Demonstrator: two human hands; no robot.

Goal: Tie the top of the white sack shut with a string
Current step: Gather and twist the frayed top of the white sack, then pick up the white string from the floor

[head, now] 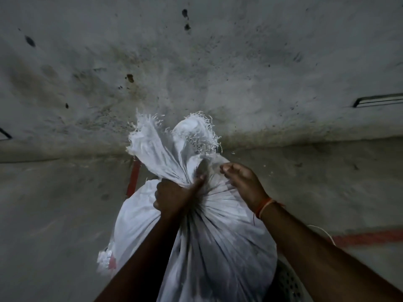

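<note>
A full white woven sack (218, 232) stands upright in front of me, its top gathered into a bunch with frayed edges fanning out above. My left hand (174, 195) is closed tightly around the gathered neck. My right hand (242, 179) is at the right side of the neck, fingers pinched together on the folds or on something thin; I cannot make out a string between them. A thin pale string (322, 232) curves on the floor behind my right forearm. An orange thread band circles my right wrist.
A stained grey concrete wall (196, 62) rises close behind the sack. Red painted lines (368, 237) run across the concrete floor at the right and behind the sack. A perforated dark basket (287, 282) sits by the sack's lower right.
</note>
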